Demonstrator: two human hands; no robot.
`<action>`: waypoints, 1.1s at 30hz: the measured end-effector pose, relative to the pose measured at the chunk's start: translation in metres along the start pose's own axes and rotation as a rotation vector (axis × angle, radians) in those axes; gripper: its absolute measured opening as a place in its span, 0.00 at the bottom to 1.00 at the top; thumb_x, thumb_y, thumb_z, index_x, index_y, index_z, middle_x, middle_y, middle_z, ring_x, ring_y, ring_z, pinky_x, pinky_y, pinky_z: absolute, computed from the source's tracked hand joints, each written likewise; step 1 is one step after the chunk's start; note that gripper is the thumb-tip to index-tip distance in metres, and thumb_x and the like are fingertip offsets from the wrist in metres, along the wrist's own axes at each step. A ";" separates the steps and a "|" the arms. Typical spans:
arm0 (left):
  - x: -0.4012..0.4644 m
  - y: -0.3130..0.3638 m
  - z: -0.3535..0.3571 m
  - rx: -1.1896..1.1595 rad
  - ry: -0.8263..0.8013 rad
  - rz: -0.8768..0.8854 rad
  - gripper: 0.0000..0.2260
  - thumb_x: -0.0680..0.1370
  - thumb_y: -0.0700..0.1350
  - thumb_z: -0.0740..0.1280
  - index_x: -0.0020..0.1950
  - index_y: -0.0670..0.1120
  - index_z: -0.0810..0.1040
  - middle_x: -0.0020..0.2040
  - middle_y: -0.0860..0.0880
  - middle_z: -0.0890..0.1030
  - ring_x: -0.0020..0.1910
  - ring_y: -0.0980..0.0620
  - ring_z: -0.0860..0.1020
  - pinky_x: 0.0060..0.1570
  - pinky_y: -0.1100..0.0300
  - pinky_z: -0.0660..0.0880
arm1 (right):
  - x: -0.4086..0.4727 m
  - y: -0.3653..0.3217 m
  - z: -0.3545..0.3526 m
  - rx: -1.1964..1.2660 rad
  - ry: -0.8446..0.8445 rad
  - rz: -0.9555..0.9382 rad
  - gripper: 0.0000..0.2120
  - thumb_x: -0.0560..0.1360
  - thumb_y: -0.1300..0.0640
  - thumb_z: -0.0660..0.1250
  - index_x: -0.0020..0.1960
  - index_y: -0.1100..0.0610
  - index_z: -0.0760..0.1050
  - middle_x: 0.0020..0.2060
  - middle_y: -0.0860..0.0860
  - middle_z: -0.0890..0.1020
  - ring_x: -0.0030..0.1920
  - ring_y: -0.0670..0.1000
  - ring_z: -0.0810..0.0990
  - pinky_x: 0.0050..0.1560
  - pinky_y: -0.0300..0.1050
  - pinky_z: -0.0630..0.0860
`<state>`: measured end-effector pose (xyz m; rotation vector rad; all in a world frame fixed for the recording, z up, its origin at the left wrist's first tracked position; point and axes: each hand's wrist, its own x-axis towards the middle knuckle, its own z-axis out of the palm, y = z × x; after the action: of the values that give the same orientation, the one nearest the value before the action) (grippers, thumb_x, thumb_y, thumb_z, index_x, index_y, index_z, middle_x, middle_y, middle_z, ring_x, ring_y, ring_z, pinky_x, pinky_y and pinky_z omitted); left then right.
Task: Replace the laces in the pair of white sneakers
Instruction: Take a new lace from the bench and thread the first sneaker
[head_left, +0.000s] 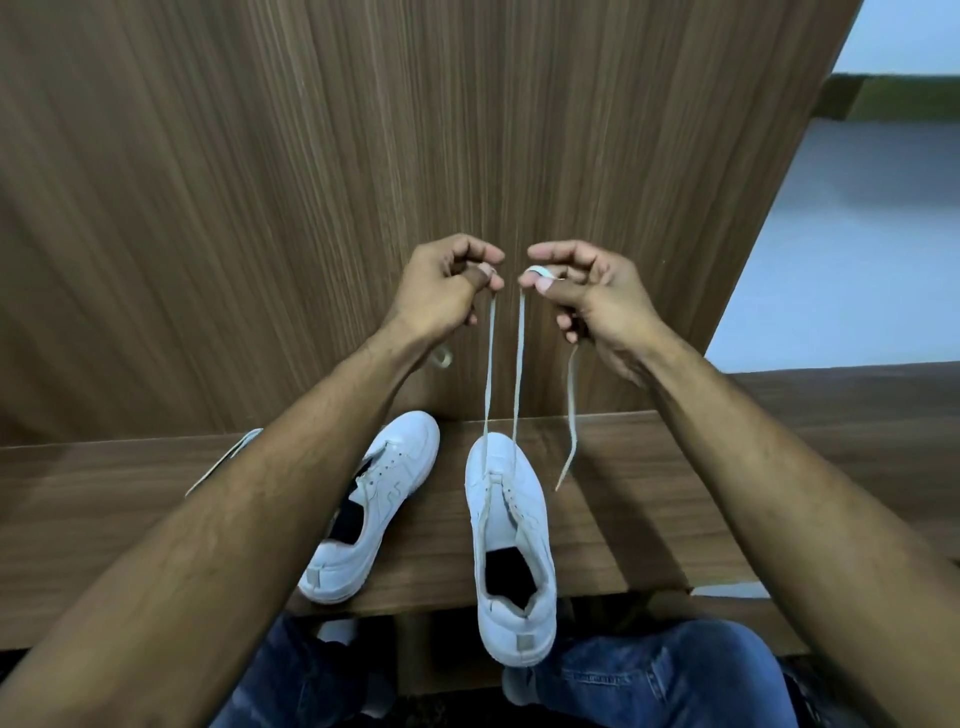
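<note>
Evidently the lace (489, 364) is already through the lowest eyelets of the right-hand sneaker (511, 545), and both ends are being drawn up to even them out. The left hand (447, 291) pinches one strand between thumb and forefinger, the other fingers curled in; the right hand (576, 291) pinches the other strand the same way, with the lace looped over its fingertip. Held level and close together, high above the shoe, the hands make it easy to compare the two lengths, which is probably why they sit as they do. The spare tail (569, 421) falls from the right hand and hangs free, its tip near the sneaker's toe without touching it. A short curl of lace (441, 357) shows just below the left wrist.

That sneaker stands on the wooden counter (649, 467), toe toward the panelled wall (260, 182) and heel jutting over the near edge above the person's jeans (649, 675), so the eyelets face up within reach. The second sneaker (374, 499) lies just beside it to the left, angled and unlaced, apparently waiting its turn. Another loose lace (228, 457) rests on the counter further left, partly hidden by the left forearm; I cannot tell whether it is old or new.
</note>
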<state>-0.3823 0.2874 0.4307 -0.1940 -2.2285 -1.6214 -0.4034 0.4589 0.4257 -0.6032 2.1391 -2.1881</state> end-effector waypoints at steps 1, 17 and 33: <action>0.001 0.002 0.001 0.008 0.000 0.026 0.07 0.79 0.34 0.62 0.51 0.42 0.78 0.40 0.46 0.82 0.24 0.62 0.73 0.22 0.68 0.68 | 0.000 -0.002 0.001 0.000 0.002 -0.025 0.10 0.75 0.64 0.69 0.55 0.55 0.78 0.48 0.56 0.83 0.22 0.44 0.69 0.21 0.35 0.64; 0.012 0.004 -0.020 -0.034 0.102 0.031 0.10 0.79 0.34 0.61 0.52 0.43 0.80 0.47 0.49 0.82 0.31 0.58 0.75 0.23 0.68 0.67 | -0.009 0.009 0.010 -0.139 0.005 -0.038 0.07 0.75 0.67 0.69 0.52 0.60 0.78 0.38 0.49 0.85 0.19 0.41 0.71 0.17 0.32 0.65; 0.018 0.061 -0.022 -0.136 0.107 0.297 0.12 0.79 0.32 0.62 0.60 0.41 0.76 0.54 0.41 0.81 0.39 0.62 0.80 0.30 0.71 0.73 | 0.005 -0.083 0.012 -0.027 0.119 -0.293 0.08 0.77 0.65 0.67 0.55 0.62 0.77 0.46 0.58 0.85 0.21 0.45 0.72 0.18 0.34 0.63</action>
<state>-0.3746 0.2844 0.4972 -0.4417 -1.9071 -1.5792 -0.3842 0.4510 0.5074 -0.8597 2.2691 -2.3974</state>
